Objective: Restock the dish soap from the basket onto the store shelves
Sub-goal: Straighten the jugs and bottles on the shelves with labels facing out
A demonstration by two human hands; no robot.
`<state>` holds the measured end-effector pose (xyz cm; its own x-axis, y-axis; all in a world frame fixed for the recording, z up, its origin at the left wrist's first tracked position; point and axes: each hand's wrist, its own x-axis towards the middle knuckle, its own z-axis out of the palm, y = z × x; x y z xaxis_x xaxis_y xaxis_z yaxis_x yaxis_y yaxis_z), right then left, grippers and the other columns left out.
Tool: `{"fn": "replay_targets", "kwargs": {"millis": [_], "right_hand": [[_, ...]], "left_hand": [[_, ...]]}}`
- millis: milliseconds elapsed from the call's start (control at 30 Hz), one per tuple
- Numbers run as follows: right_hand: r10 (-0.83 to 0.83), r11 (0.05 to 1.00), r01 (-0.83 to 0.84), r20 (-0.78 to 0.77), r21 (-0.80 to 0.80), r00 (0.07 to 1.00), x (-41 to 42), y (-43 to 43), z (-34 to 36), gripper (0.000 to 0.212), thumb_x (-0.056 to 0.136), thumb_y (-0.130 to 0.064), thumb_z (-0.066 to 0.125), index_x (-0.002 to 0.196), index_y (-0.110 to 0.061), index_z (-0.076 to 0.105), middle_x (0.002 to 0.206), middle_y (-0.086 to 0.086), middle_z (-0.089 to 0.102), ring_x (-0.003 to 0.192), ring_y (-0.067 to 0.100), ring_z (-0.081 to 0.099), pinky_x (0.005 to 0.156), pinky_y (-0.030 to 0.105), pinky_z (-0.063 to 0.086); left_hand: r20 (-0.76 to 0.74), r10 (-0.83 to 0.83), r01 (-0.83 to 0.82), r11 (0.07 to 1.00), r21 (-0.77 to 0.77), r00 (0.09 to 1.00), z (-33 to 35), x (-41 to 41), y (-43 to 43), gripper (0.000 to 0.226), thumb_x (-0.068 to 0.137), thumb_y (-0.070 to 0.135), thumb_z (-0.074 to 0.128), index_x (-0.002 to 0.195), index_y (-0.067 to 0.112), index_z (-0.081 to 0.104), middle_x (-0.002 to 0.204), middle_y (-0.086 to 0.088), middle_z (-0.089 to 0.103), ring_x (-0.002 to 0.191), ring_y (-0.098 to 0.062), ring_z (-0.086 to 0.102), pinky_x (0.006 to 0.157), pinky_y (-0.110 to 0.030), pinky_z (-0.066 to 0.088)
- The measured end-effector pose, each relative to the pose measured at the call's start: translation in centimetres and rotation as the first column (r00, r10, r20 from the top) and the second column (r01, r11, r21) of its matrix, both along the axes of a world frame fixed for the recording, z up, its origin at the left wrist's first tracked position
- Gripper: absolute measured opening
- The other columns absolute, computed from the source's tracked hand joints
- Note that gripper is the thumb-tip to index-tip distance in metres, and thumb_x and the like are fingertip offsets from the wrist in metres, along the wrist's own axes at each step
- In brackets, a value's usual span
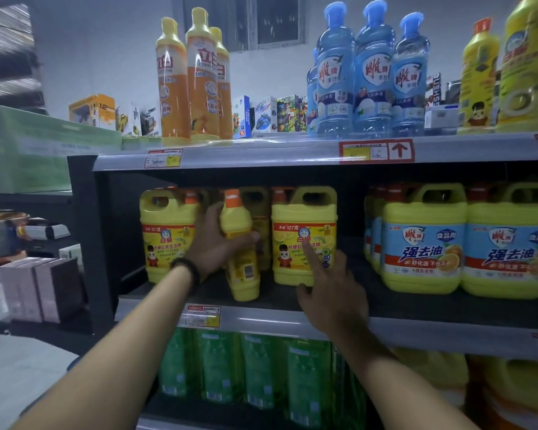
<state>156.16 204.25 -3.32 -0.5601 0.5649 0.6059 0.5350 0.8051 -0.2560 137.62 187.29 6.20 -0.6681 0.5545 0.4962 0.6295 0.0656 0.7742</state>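
Note:
A slim yellow dish soap bottle (241,262) with an orange cap stands on the middle shelf (416,324), its barcode side facing me. My left hand (213,243) grips it round the upper body. To its right stands a big yellow jug (303,235) with a handle; my right hand (330,288) touches the jug's label with a straight forefinger, the other fingers curled. Another big yellow jug (165,234) stands to the left of the bottle. The basket is out of view.
Yellow jugs with blue labels (466,240) fill the middle shelf's right side. The top shelf carries orange bottles (193,82), blue bottles (373,76) and yellow bottles (507,72). Green refill packs (246,370) line the shelf below. Boxes (41,288) sit on a low rack at left.

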Motion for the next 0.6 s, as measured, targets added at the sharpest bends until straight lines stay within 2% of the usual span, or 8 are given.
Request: {"fn": "replay_targets", "kwargs": {"millis": [67, 100, 167, 300, 400, 500, 600], "right_hand": [[0.004, 1.0, -0.004, -0.002, 0.003, 1.0, 0.0, 0.0, 0.0, 0.093, 0.099, -0.057, 0.052, 0.162, -0.057, -0.017, 0.168, 0.017, 0.017, 0.131, 0.039, 0.055, 0.09, 0.043, 0.053], [0.008, 1.0, -0.008, -0.005, 0.012, 1.0, 0.0, -0.1, 0.0, 0.094, 0.099, -0.057, 0.052, 0.162, -0.057, -0.017, 0.166, 0.017, 0.018, 0.129, 0.038, 0.056, 0.088, 0.042, 0.053], [0.012, 1.0, -0.012, -0.011, 0.028, 1.0, 0.2, -0.1, -0.1, 0.094, 0.098, -0.056, 0.053, 0.162, -0.057, -0.016, 0.164, 0.015, 0.02, 0.126, 0.037, 0.057, 0.086, 0.041, 0.053], [0.006, 1.0, -0.006, -0.005, 0.03, 1.0, 0.3, -0.1, -0.1, 0.093, 0.098, -0.055, 0.053, 0.163, -0.057, -0.015, 0.165, 0.015, 0.02, 0.126, 0.037, 0.058, 0.088, 0.041, 0.053], [0.01, 1.0, -0.01, -0.008, 0.024, 1.0, 0.2, -0.1, 0.1, 0.093, 0.098, -0.056, 0.052, 0.162, -0.057, -0.016, 0.165, 0.016, 0.019, 0.128, 0.037, 0.057, 0.09, 0.042, 0.054], [0.011, 1.0, -0.011, -0.006, 0.024, 1.0, 0.1, 0.0, -0.1, 0.093, 0.099, -0.056, 0.051, 0.161, -0.058, -0.017, 0.165, 0.016, 0.02, 0.128, 0.039, 0.057, 0.09, 0.043, 0.055], [0.012, 1.0, -0.012, -0.002, 0.027, 1.0, 0.0, 0.1, 0.0, 0.092, 0.099, -0.055, 0.051, 0.162, -0.058, -0.016, 0.163, 0.016, 0.022, 0.126, 0.039, 0.058, 0.089, 0.043, 0.056]], "left_hand": [[-0.045, 0.238, -0.24, 0.969, -0.051, 0.97, -1.8, 2.4, 2.0, 0.129, 0.048, 0.072, 0.092, 0.152, 0.034, 0.026, 0.154, -0.007, 0.034, 0.136, -0.032, 0.046, 0.106, -0.053, 0.052], [-0.046, 0.31, -0.313, 0.947, -0.068, 0.949, -2.7, 3.5, 3.0, 0.13, 0.047, 0.071, 0.093, 0.15, 0.034, 0.023, 0.153, -0.011, 0.032, 0.136, -0.037, 0.046, 0.106, -0.056, 0.051], [0.009, 0.349, -0.348, 0.936, -0.052, 0.937, -3.7, 4.7, 4.2, 0.118, 0.055, 0.062, 0.093, 0.147, 0.034, 0.025, 0.147, -0.013, 0.037, 0.13, -0.041, 0.052, 0.104, -0.055, 0.052], [-0.002, 0.295, -0.295, 0.956, 0.007, 0.956, -4.5, 3.7, 3.8, 0.089, 0.069, 0.047, 0.086, 0.144, 0.027, 0.042, 0.136, -0.009, 0.052, 0.12, -0.033, 0.059, 0.099, -0.039, 0.049], [0.029, 0.195, -0.195, 0.981, 0.01, 0.98, -4.2, 1.6, 1.7, 0.076, 0.076, 0.039, 0.088, 0.136, 0.022, 0.046, 0.128, 0.001, 0.065, 0.116, -0.023, 0.065, 0.092, -0.036, 0.05], [0.047, 0.051, -0.046, 0.995, -0.093, 0.998, -3.0, -1.0, -1.3, 0.086, 0.073, 0.047, 0.092, 0.143, 0.029, 0.045, 0.131, 0.01, 0.07, 0.118, -0.016, 0.068, 0.101, -0.046, 0.055], [0.085, -0.076, 0.089, 0.984, -0.155, 0.993, -1.5, -2.6, -3.6, 0.073, 0.075, 0.031, 0.093, 0.139, 0.03, 0.057, 0.128, 0.009, 0.074, 0.12, -0.016, 0.07, 0.106, -0.055, 0.054]]}}
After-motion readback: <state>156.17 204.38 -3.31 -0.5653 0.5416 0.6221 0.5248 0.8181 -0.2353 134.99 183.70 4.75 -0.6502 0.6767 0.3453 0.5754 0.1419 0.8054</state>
